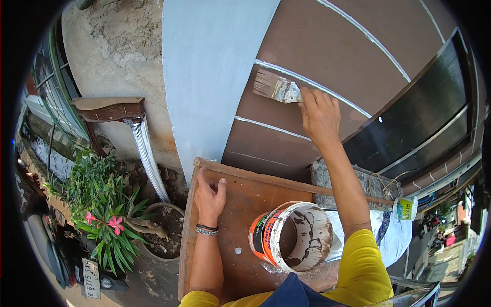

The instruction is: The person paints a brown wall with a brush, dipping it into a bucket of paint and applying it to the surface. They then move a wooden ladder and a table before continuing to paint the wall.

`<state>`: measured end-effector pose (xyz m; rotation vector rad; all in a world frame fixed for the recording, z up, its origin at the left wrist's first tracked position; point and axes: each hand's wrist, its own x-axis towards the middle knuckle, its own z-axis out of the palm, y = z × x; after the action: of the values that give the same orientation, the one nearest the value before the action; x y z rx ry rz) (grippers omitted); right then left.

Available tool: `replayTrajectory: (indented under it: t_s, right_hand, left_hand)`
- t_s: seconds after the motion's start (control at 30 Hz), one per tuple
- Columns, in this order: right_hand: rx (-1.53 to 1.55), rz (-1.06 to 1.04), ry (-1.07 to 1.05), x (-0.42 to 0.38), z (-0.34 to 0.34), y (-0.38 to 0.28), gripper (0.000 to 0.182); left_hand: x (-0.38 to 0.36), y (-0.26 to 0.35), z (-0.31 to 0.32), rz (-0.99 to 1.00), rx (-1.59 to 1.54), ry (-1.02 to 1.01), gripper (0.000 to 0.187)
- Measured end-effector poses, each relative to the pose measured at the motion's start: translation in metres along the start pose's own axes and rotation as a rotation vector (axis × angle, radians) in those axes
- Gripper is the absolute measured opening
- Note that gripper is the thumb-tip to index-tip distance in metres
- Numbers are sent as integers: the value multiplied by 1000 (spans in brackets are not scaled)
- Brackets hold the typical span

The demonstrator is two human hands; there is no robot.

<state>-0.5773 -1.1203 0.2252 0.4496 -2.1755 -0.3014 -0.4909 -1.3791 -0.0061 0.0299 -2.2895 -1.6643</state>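
My right hand [322,113] is closed round the handle of a paintbrush [279,87]. Its wide bristles, stained brown, lie over the brown wall [294,41], just below a raised white line. On the left edge of a wooden tabletop [238,192] rests my left hand [209,197], thumb and fingers apart, holding nothing. A paint bucket [271,240] with an orange label stands on the wood between my forearms. Brown paint coats its inner side and rim.
A light blue wall strip [204,71] borders the brown part. To the left are a potted plant [110,222] with pink flowers and a wooden ledge [110,109] on a twisted post. A dark window [424,117] is at right, above a small white tub [405,208].
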Motion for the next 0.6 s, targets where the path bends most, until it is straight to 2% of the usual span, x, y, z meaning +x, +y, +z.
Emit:
replayTrajectory:
  t_s: [0.27,0.37,0.6]
  right_hand:
    - [23,-13,5,2,7,4,34]
    - [50,20,-23,2,8,3,40]
    - [43,38,-47,4,10,3,40]
  left_hand:
    - [0,0,0,3,12,1,64]
    - [0,-2,0,10,13,6,64]
    - [0,1,-1,-9,7,-4,65]
